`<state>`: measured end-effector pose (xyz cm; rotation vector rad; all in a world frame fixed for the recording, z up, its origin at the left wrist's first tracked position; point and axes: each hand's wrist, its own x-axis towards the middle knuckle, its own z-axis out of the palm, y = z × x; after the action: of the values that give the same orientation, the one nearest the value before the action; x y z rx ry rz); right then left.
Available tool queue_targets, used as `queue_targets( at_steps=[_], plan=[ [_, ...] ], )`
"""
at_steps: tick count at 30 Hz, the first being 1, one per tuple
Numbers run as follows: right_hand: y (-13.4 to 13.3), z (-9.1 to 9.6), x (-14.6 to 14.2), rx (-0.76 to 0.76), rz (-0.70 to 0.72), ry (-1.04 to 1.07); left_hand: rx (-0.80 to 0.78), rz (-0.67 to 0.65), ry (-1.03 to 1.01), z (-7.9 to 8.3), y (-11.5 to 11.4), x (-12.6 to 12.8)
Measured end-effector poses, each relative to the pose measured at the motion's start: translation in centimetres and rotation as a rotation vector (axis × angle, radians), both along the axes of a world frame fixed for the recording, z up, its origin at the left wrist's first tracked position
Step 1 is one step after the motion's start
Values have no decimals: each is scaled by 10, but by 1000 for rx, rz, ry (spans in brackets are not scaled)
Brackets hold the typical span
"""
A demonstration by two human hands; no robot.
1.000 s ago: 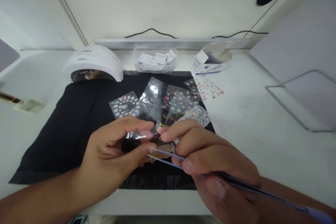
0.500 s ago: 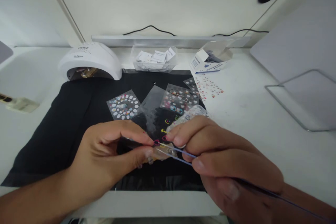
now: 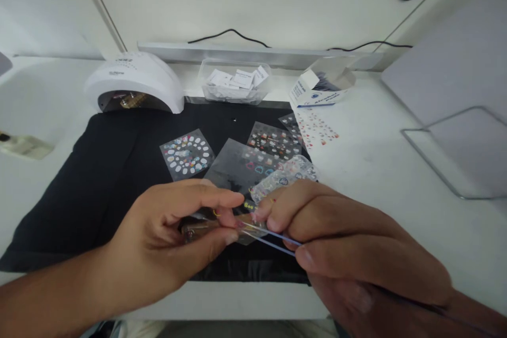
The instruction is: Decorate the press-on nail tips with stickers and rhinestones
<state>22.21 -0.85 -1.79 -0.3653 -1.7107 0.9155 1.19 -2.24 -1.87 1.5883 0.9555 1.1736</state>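
My left hand (image 3: 170,232) is closed on a clear sticker sheet (image 3: 227,161), its thumb and a finger close together near the sheet's lower part and the index finger raised. Yellow lettering and small coloured outlines show on the sheet. My right hand (image 3: 348,237) grips slim blue tweezers (image 3: 277,242) between thumb and fingers. The tips of the tweezers meet the sheet just beside my left thumb, at a small pinkish spot. My right fingertips also reach the sheet's edge. Behind them lies a clear sheet with raised decorations (image 3: 283,179), partly covered by my right hand.
Other sticker sheets (image 3: 186,154) lie on the black mat (image 3: 119,158). At the back are a white nail lamp (image 3: 134,82), a clear tub of white packets (image 3: 233,97) and an open alcohol pad box (image 3: 319,96). A bottle (image 3: 27,147) lies left; a wire stand (image 3: 435,163) is right.
My left index finger has lifted away from the sheet and thumb. The tweezer tips stay close to the left thumb. The whole view has shifted slightly.
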Motion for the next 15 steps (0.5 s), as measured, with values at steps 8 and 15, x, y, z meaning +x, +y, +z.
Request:
queue_targets(
  at_steps=[8, 15],
  plan=[
    [-1, 5, -4, -50, -31, -36, 197, 12, 195, -1, -2, -5],
    [1, 6, -3, -35, -44, -28, 179, -21, 186, 5, 0, -3]
  ],
)
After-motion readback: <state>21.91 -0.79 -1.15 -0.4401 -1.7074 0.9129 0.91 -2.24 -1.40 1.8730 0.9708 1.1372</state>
